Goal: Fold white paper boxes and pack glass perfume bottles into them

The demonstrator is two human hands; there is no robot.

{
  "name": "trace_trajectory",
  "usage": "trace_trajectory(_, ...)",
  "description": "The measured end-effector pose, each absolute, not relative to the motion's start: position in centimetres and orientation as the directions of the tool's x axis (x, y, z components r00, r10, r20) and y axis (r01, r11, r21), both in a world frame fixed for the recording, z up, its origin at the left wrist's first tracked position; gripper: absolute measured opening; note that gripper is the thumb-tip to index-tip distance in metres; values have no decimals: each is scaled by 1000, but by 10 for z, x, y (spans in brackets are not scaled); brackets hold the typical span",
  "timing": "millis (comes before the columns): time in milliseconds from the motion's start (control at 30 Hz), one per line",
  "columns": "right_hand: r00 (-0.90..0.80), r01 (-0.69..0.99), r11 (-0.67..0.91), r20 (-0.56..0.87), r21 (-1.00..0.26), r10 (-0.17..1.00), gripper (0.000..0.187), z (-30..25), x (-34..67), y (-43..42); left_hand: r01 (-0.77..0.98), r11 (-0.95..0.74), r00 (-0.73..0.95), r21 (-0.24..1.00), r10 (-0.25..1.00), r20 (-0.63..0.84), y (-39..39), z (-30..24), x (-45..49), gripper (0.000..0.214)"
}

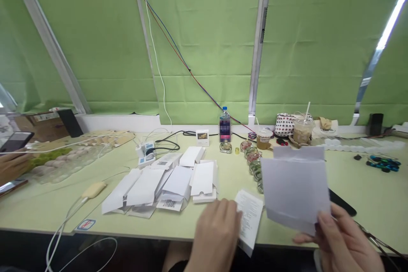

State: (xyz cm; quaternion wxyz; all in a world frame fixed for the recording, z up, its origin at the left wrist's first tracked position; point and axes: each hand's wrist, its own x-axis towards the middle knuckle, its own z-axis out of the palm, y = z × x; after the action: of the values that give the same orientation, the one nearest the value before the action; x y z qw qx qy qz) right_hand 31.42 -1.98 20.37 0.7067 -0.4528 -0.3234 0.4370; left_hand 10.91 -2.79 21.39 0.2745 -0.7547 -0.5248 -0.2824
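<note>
My right hand point(341, 238) pinches the lower right corner of a white unfolded cardboard box point(296, 187), raised above the table with its flap upward. My left hand point(216, 233) is blurred at the table's front edge, its fingers curled closed. Whatever those fingers hold, if anything, is hidden. Right beside them a white box with printed text point(250, 219) lies tilted, partly past the edge. To the left lies a pile of white flat boxes point(145, 185), some showing barcodes. A row of coiled rings in red and green wrapping point(253, 161) stretches behind the raised box.
A bottle point(225, 125) and drink cups point(264, 139) stand at the back. A power strip point(146, 159) and cables lie left of centre. Another person's hand point(12, 163) is at far left near a phone. A dark flat object point(342, 203) and scissors point(376, 238) lie right.
</note>
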Motion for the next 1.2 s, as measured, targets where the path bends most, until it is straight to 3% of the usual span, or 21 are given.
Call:
trace_trajectory(33, 447, -301, 245, 90, -922, 890, 51, 204, 321, -17, 943, -325, 300, -75, 730, 614, -24, 206, 122, 23)
trace_trajectory(100, 504, -213, 292, 151, -932, 851, 49, 203, 330, -13, 957, -291, 258, 9, 860, 440, -14, 193, 145, 81)
trace_trajectory(133, 526, -152, 303, 183, -941, 831, 48, 202, 333, -13, 972, -229, 196, 55, 916, 349, -9, 189, 153, 99)
trace_trajectory(167, 546, -86, 310, 215, -947, 809, 47, 202, 333, -13, 983, -162, 132, 91, 953, 273, -4, 186, 159, 104)
trace_trajectory(267, 570, 86, 321, 311, -943, 761, 49, 205, 332, -16, 988, -55, 30, 146, 985, 171, 2, 186, 164, 86)
trace_trajectory(367, 535, 224, 335, 402, -915, 743, 46, 210, 332, -15, 973, -112, 59, 200, 965, 254, -8, 193, 150, 79)
trace_trajectory(467, 415, 439, 378, 556, -816, 720, 35, 212, 335, -9, 927, -128, -3, 352, 937, 350, -22, 203, 124, 85)
trace_trajectory(533, 213, 583, 456, 669, -672, 712, 29, 207, 334, -5, 863, -183, -29, 471, 912, 408, -30, 212, 108, 86)
trace_trajectory(633, -123, 730, 557, 726, -396, 677, 34, 184, 324, 2, 818, -214, -98, 533, 862, 497, -38, 221, 96, 82)
trace_trajectory(733, -361, 835, 545, 666, -81, 652, 54, 149, 308, 12, 816, -217, -169, 535, 796, 581, -42, 216, 97, 82)
trace_trajectory(833, -479, 856, 498, 574, 139, 664, 47, 121, 296, 22, 805, -244, -206, 541, 741, 640, -44, 200, 99, 82)
trace_trajectory(900, -497, 849, 504, 563, 159, 660, 37, 116, 294, 25, 789, -255, -240, 559, 709, 663, -45, 190, 100, 80)
trace_trajectory(967, -498, 822, 566, 567, 67, 656, 33, 121, 297, 24, 748, -243, -304, 617, 701, 645, -47, 183, 101, 84)
trace_trajectory(1067, -478, 759, 644, 593, -92, 648, 33, 136, 301, 19, 597, -215, -369, 773, 782, 502, -49, 180, 102, 94)
trace_trajectory(1200, -405, 821, 568, 642, -58, 651, 47, 136, 300, 20, 301, -281, -283, 911, 886, 367, -47, 184, 100, 94)
